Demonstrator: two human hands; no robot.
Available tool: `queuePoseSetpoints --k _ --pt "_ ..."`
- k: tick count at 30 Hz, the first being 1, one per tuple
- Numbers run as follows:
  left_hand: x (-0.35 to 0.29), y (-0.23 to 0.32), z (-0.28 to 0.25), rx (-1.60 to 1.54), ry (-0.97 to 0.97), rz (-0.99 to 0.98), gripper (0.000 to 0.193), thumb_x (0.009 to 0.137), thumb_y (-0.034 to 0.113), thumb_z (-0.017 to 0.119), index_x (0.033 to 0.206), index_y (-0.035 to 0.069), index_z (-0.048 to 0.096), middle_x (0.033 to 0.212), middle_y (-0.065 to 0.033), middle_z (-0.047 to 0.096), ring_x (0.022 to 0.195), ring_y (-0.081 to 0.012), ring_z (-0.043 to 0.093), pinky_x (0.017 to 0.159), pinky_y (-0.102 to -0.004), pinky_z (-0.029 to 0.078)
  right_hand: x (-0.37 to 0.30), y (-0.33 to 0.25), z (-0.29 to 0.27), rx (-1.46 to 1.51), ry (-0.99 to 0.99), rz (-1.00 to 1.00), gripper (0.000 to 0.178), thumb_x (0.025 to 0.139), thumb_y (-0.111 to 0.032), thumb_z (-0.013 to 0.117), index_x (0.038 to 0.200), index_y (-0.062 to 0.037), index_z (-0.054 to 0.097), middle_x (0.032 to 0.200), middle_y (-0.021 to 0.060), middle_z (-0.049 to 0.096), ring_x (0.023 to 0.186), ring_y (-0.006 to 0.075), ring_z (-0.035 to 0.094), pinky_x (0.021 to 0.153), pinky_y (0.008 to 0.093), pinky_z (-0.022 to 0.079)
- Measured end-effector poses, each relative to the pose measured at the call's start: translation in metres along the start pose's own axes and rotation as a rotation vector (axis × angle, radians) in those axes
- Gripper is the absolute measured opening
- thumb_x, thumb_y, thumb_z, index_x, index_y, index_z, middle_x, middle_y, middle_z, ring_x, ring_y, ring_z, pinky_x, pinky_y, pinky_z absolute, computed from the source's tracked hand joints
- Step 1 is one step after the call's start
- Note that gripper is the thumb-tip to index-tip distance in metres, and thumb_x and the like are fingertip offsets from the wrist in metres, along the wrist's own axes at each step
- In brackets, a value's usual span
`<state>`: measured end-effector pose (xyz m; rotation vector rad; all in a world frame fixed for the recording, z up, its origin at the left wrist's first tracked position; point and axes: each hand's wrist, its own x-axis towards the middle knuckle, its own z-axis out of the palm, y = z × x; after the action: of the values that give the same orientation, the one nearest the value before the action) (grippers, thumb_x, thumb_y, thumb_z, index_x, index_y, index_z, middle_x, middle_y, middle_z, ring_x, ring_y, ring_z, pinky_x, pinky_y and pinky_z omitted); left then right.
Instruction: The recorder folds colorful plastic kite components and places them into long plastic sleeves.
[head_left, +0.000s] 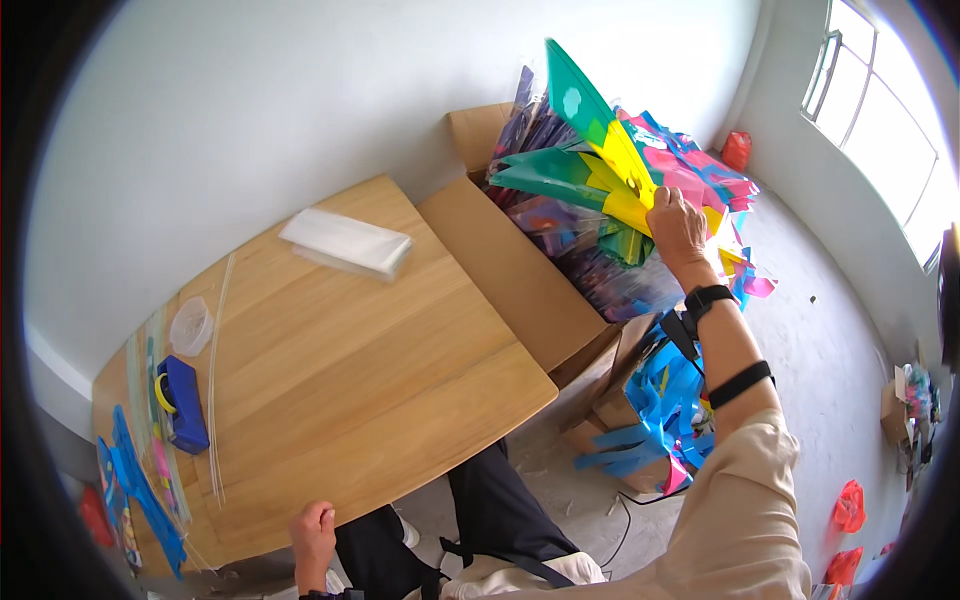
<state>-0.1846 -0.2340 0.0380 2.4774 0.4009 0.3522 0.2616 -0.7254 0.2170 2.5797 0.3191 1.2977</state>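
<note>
My right hand (678,225), stretched out to the far right, is closed on a green and yellow kite (622,150) of thin sheet. The kite's pointed green wing stands up above the hand, and a second green part spreads to the left. Below and behind it, a large cardboard box (510,270) holds several printed pieces in clear wrapping. Pink and blue kites (690,165) are heaped just past my hand. By the near edge of the wooden table (380,350), my left hand (313,528) is curled closed, with nothing visible in it.
A stack of clear plastic bags (346,242) lies on the table. To its left are a clear plastic tub (191,326), a blue tape dispenser (183,405), thin rods (218,380) and a blue kite (145,490). A smaller box with blue streamers (660,390) stands on the floor.
</note>
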Motion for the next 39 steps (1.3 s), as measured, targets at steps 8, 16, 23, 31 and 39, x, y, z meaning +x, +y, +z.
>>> queuePoseSetpoints --k 8,16,23,31,39 --pt "0.059 0.081 -0.033 0.242 0.362 0.450 0.021 0.081 -0.003 0.062 0.102 0.000 0.065 0.106 -0.0170 0.063 0.094 -0.0362 0.062 0.077 -0.0428 0.052 -0.049 -0.129 -0.138 0.547 -0.130 -0.721 0.011 0.073 -0.007 0.060 0.076 -0.0060 0.050 0.068 0.0059 0.048 0.058 0.0200 0.057 0.047 0.0331 0.047" --pt "0.089 0.131 -0.047 0.419 0.242 0.869 0.026 0.083 0.007 0.059 0.107 0.000 0.065 0.111 -0.0126 0.064 0.108 -0.0290 0.059 0.093 -0.0431 0.048 -0.110 -0.199 -0.207 1.121 -0.290 -0.902 0.016 0.070 -0.008 0.064 0.075 -0.0049 0.049 0.070 0.0077 0.051 0.059 0.0220 0.059 0.050 0.0317 0.048" --pt "0.090 0.089 -0.077 -0.003 -0.220 0.473 0.014 0.079 0.004 0.065 0.092 -0.001 0.065 0.080 -0.0093 0.062 0.073 -0.0234 0.062 0.070 -0.0340 0.050 -0.133 -0.163 -0.139 1.006 -0.762 -0.542 0.044 0.065 -0.013 0.076 0.106 -0.0075 0.062 0.080 0.0107 0.066 0.075 0.0318 0.064 0.067 0.0403 0.050" --pt "0.152 0.013 -0.153 0.656 0.470 0.292 0.018 0.087 -0.004 0.048 0.097 -0.001 0.062 0.083 -0.0200 0.061 0.081 -0.0393 0.060 0.070 -0.0435 0.049 -0.184 -0.066 -0.009 0.674 -0.886 -0.026 0.025 0.073 -0.015 0.072 0.095 -0.0039 0.070 0.090 0.0194 0.067 0.089 0.0367 0.064 0.076 0.0432 0.051" --pt "0.122 0.036 -0.174 0.701 1.012 0.735 0.015 0.090 -0.005 0.057 0.105 -0.003 0.061 0.099 -0.0176 0.064 0.087 -0.0353 0.062 0.079 -0.0431 0.051 -0.281 0.087 0.056 0.421 -0.430 0.782 0.027 0.091 -0.023 0.050 0.100 -0.0012 0.064 0.100 0.0254 0.064 0.100 0.0414 0.058 0.081 0.0475 0.046"
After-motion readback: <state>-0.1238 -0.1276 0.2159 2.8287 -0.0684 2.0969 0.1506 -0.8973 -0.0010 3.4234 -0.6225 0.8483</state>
